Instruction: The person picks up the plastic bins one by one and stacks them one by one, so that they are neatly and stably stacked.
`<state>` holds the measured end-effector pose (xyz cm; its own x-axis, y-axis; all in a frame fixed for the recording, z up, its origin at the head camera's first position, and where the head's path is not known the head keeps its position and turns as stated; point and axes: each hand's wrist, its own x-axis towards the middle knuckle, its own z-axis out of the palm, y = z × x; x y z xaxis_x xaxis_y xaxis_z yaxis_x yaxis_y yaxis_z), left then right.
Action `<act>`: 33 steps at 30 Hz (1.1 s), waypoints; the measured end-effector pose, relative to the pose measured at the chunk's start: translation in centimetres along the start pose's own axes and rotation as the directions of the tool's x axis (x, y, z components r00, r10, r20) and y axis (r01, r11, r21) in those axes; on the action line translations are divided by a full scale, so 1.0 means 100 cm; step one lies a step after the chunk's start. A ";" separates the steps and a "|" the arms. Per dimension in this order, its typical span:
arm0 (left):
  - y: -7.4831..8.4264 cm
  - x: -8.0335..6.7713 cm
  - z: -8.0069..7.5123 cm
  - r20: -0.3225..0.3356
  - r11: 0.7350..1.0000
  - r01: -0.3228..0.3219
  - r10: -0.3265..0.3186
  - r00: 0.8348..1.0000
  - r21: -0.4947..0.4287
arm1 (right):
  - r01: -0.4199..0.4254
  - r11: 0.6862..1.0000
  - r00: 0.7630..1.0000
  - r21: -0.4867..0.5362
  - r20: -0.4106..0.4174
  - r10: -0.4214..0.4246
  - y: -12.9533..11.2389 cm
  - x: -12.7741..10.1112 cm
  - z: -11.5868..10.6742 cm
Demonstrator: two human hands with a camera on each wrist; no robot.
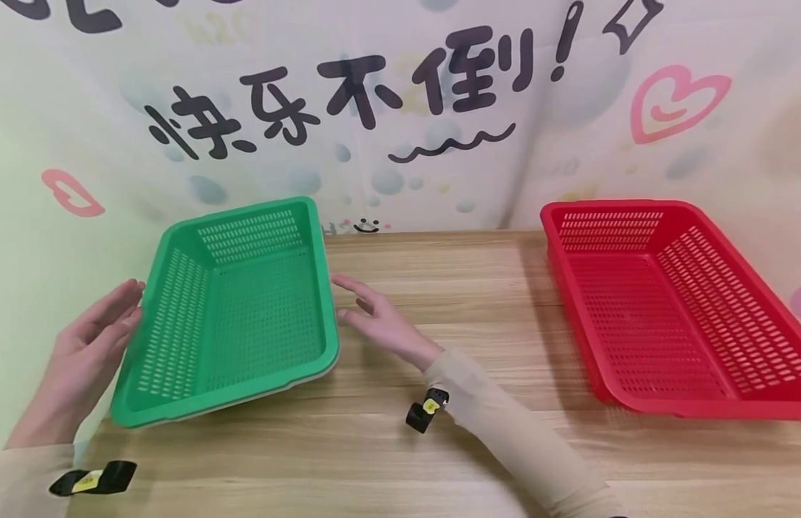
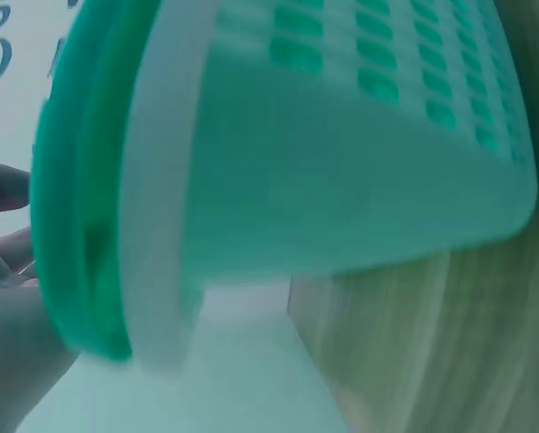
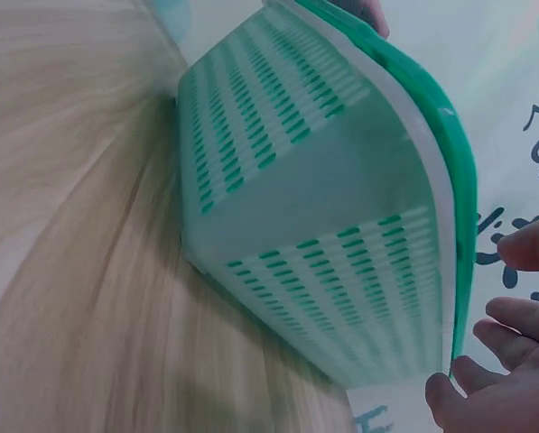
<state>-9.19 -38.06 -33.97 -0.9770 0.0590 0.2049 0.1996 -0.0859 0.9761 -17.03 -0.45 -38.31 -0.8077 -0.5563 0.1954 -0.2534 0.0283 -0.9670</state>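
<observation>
Over on the left of the bench [image 1: 374, 460], the green basket [image 1: 258, 316] sits nested in a white basket [image 3: 296, 212], with the left hand [image 1: 86, 349] and right hand [image 1: 384, 320] beside opposite rims, fingers loose, gripping nothing! Handling this stack looks like the step in hand, and the next move likely calls for a firm two-sided grip or for drawing both hands clear; blur smears the left wrist view, the red basket [image 1: 646, 316] runs off the right edge, and fingertip contact is hard to tell
</observation>
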 end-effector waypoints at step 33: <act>-0.002 0.047 0.134 0.204 0.973 -0.087 0.042 0.978 0.215 | -0.105 0.994 0.973 -0.040 -0.210 0.095 0.010 -0.034 -0.077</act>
<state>-12.83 -24.39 -32.22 -0.9317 0.2570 0.2566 0.2954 0.1256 0.9471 -18.63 7.85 -38.72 -0.9216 -0.3646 0.1328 -0.1879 0.1202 -0.9748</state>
